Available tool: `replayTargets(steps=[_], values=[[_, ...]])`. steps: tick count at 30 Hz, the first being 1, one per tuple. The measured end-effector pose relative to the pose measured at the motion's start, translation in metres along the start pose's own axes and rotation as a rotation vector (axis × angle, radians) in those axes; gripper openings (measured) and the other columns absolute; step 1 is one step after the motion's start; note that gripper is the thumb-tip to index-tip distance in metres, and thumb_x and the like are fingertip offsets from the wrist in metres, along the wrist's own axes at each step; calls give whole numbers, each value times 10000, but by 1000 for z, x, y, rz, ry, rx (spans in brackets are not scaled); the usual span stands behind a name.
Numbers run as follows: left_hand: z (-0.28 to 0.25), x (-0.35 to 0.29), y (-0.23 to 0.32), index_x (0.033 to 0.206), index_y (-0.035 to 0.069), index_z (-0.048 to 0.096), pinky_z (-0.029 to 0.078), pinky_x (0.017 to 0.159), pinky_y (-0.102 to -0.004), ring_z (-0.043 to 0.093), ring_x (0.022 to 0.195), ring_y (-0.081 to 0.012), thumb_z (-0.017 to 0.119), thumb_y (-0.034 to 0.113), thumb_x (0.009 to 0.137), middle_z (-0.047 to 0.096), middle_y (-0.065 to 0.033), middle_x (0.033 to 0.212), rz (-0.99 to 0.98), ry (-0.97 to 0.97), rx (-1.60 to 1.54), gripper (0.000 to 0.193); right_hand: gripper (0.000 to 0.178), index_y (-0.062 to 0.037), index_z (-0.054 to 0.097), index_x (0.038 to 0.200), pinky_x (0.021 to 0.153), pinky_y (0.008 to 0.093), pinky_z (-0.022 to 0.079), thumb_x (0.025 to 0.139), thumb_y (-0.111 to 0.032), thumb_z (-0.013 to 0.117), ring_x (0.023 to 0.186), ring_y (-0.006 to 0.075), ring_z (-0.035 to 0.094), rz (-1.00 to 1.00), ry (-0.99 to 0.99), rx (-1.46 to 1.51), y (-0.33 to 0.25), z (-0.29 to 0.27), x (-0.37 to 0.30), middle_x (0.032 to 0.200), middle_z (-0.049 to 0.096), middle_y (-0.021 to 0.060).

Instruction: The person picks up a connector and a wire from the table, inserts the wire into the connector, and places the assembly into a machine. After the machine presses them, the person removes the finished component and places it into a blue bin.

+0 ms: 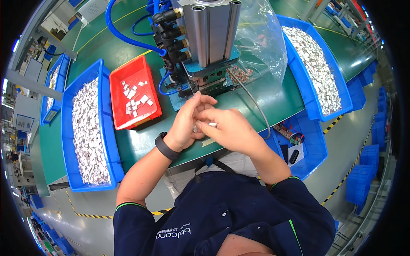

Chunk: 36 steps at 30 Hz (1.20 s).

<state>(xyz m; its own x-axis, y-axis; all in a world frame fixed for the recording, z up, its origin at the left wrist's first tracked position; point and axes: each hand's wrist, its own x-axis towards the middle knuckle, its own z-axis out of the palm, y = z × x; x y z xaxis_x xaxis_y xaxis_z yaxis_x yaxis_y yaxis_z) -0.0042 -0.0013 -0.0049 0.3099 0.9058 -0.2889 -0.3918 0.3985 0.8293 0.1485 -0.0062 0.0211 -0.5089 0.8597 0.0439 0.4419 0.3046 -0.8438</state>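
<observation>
My left hand (183, 124), with a dark band on its wrist, is cupped palm inward just in front of a pneumatic press (213, 36). Its curled fingers close around small white pieces, partly hidden. Against it, my right hand (234, 129) pinches a small white piece (212, 125) between thumb and fingers. The hands touch each other above the green tabletop's near edge. Behind the fingertips sits the tooling (211, 79) at the base of the press.
Left of the press stands a red tray (143, 121) with several white pieces. Blue bins full of white pieces flank it, one left (110, 145) and one far right (347, 100). A clear plastic bag (267, 42), grey cable (261, 113) and blue hoses (112, 23) surround the press.
</observation>
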Motion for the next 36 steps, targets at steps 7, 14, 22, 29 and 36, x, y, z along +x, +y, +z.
replayTargets(steps=[7, 14, 22, 29, 36], values=[[-5, -2, 1, 1105, 49, 536, 216, 339, -173, 412, 486, -38, 333, 547, 984, 564, -27, 851, -153, -110, 43, 551, 189, -10, 609, 921, 646, 446, 507, 853, -186, 630, 758, 391, 647, -10, -89, -217, -2, -2, 3, 847, 665, 200], [-2, -3, 7, 1103, 45, 531, 213, 360, -179, 393, 485, -68, 335, 560, 981, 546, -55, 821, -153, -85, -164, 565, 196, 5, 612, 900, 498, 251, 449, 902, -186, 656, 554, 106, 591, 148, 115, 627, 14, -15, 7, 704, 646, 60], [-1, -4, 0, 1083, 29, 608, 209, 386, -182, 321, 460, -8, 612, 155, 944, 505, 21, 721, 82, 9, -138, 188, 168, -34, 593, 863, 349, 184, 279, 926, -183, 638, 393, 25, 389, 283, 120, 1027, 25, -15, 8, 579, 534, -5], [-4, -3, -1, 1022, 54, 624, 215, 393, -190, 309, 460, -26, 618, 157, 940, 477, 39, 673, 124, 7, -123, 132, 180, -45, 591, 848, 366, 173, 297, 941, -197, 618, 419, 21, 411, 306, 50, 989, 23, -16, 5, 582, 536, -5], [-5, -3, -2, 1001, 47, 626, 216, 393, -191, 309, 457, -24, 623, 152, 936, 474, 41, 662, 102, 38, -118, 122, 196, -29, 636, 886, 387, 175, 305, 920, -221, 650, 445, 21, 421, 224, 20, 876, 24, -15, 3, 582, 528, -18]])
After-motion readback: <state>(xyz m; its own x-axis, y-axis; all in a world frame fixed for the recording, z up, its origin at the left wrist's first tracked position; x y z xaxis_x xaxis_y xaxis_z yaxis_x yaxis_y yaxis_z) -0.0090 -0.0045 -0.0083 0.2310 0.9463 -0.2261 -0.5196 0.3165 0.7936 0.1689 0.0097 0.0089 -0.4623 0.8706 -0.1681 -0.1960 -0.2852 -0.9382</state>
